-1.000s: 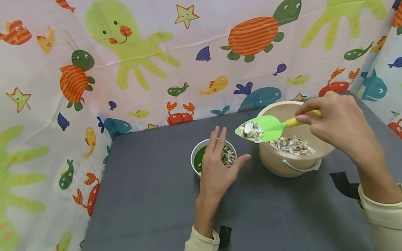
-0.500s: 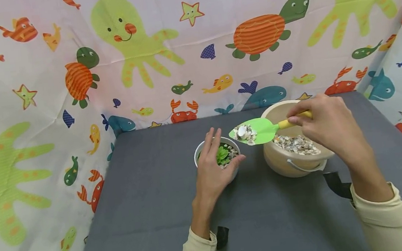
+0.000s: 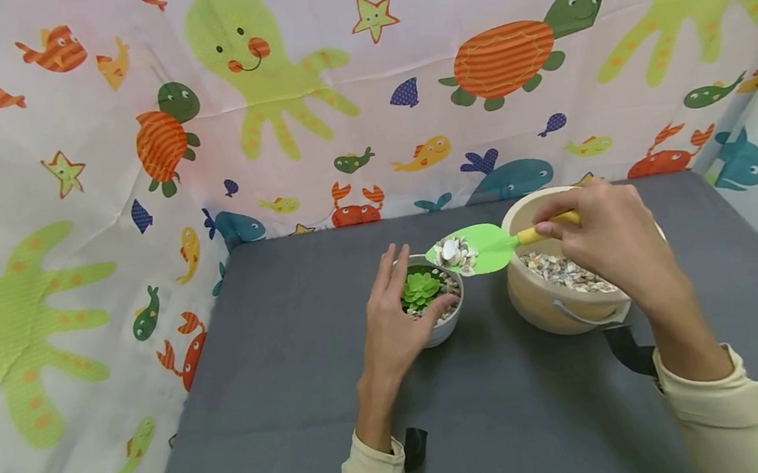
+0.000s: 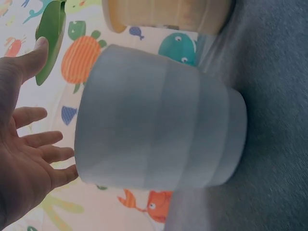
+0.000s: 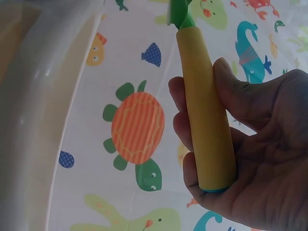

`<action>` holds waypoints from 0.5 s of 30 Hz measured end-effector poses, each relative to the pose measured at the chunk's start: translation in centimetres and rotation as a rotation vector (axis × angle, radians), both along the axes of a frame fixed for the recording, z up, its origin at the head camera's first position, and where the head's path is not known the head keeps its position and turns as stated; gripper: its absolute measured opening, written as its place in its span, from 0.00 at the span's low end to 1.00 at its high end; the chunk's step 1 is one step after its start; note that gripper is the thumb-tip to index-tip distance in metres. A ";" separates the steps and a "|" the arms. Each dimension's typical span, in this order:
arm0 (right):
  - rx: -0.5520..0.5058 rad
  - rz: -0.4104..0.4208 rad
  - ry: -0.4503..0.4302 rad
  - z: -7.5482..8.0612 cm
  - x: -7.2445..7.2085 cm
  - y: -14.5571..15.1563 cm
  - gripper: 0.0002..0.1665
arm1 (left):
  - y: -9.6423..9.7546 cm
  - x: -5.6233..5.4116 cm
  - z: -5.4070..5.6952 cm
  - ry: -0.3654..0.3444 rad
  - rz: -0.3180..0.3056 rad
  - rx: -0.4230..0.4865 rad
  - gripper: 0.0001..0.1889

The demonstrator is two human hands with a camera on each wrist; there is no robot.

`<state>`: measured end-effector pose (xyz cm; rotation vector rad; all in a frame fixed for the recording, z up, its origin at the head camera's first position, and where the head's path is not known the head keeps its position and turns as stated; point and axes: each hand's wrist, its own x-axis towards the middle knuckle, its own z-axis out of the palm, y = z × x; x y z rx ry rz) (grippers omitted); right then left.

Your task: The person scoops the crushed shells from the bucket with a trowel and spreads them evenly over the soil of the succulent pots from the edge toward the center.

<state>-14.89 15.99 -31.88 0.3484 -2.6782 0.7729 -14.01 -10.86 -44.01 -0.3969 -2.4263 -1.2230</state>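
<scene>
My right hand point(image 3: 612, 245) grips the yellow handle point(image 5: 204, 110) of a small garden trowel point(image 3: 495, 247). Its green blade points left and carries white shell or stone chips point(image 3: 455, 254). The blade tip hangs over the right part of a pale round pot point(image 4: 154, 120), in which a green succulent point(image 3: 420, 291) sits among similar chips. Beside and above the pot's near left rim, my left hand point(image 3: 392, 329) spreads its relaxed fingers and thumb. In the left wrist view those fingers are by the rim; whether they touch it is unclear.
Right of the pot stands a cream bucket point(image 3: 543, 304) with chips point(image 3: 565, 271) inside and a white handle hanging at its front. Dark grey cloth point(image 3: 284, 388) covers the table. A curtain point(image 3: 307, 96) printed with sea animals hangs behind and at both sides.
The trowel with its chips has moved left relative to the bucket, over the pot's right side. My left hand has shifted leftward off the pot, uncovering the succulent. The head view has turned slightly left.
</scene>
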 end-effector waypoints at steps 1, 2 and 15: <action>0.001 0.008 0.011 -0.1 -0.1 -0.2 0.07 | -0.2 0.0 -0.1 -0.005 0.002 -0.001 0.47; 0.002 0.019 0.025 -0.2 -0.2 -0.4 0.07 | -0.4 0.1 -0.3 -0.012 0.004 -0.003 0.47; 0.076 0.106 0.017 -2.3 -1.5 -3.9 0.05 | -3.1 0.7 -2.7 -0.046 0.047 0.000 0.53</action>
